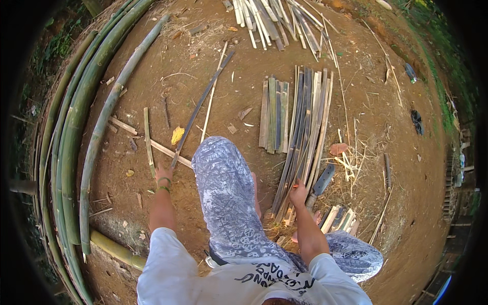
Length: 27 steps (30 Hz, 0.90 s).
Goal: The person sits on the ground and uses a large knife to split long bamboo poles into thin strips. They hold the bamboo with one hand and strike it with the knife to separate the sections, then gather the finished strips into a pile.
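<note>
Seen from above, a person squats on bare dirt ground (pixel 356 213) amid cut bamboo. The left hand (pixel 163 175) is clenched round the near end of a thin green bamboo strip (pixel 148 140); the strip runs from the grip straight away from the person, long axis near vertical in view, far end pointing up-frame, lying low over the ground. Just right of that hand, a long dark strip (pixel 201 108) slants up and to the right, w/ a pale strip (pixel 213 91) crossing beside it. The right hand (pixel 298 193) is closed on the near ends of a bundle of long split slats (pixel 305 137), which fan away from the grip toward the top of frame, leaning slightly right. A shorter stack of flat slats (pixel 274 114) lies just left of the bundle, parallel to it. A big knife (pixel 321 183) w/ dark blade lies just right of the right hand, blade pointing up-right. Short pale offcuts (pixel 338 218) sit near the knee. Whole green bamboo poles (pixel 76 127) curve along the left edge; more split strips (pixel 274 20) are piled at top. No packages or signs legible.
</note>
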Available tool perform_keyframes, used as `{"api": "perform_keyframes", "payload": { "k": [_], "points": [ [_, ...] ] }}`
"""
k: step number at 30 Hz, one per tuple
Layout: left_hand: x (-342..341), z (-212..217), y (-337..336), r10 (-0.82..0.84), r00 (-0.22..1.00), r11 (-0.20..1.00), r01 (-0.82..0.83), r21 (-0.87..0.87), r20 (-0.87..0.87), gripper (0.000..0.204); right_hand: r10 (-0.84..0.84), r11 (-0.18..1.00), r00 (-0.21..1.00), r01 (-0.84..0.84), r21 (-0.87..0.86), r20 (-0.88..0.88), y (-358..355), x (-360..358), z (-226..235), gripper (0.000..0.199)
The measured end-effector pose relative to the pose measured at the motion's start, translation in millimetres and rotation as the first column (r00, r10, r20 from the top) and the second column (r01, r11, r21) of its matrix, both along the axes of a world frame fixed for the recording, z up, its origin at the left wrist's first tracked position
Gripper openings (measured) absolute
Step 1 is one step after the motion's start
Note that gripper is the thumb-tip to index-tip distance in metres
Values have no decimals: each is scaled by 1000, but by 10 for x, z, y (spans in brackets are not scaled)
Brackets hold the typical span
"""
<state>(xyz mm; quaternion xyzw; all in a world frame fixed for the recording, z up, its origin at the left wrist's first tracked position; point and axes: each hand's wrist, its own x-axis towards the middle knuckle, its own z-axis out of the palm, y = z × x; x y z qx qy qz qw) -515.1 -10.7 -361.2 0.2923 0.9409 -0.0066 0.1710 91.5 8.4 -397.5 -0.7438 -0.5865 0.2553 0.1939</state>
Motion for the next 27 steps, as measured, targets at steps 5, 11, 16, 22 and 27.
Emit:
{"api": "perform_keyframes", "payload": {
  "k": [5,11,16,22,27],
  "points": [
    [264,-131,-390,19,998,1000,-18,-21,52,57,-74,996,997,75,-48,21,-2,-155,194,50],
    [508,-147,-570,-266,962,923,236,303,60,36,-89,995,995,90,-31,41,-226,-40,136,49],
    [837,-82,-441,-162,593,919,-200,340,788,30,-186,982,983,186,-22,-2,-452,107,112,48],
    [1106,517,-176,-463,607,745,-127,654,646,33,-243,970,967,241,43,70,-734,265,-20,45],
    [1244,2119,192,-525,535,757,-63,651,662,37,-352,927,914,370,57,-202,-413,96,254,39]
  ]
}}
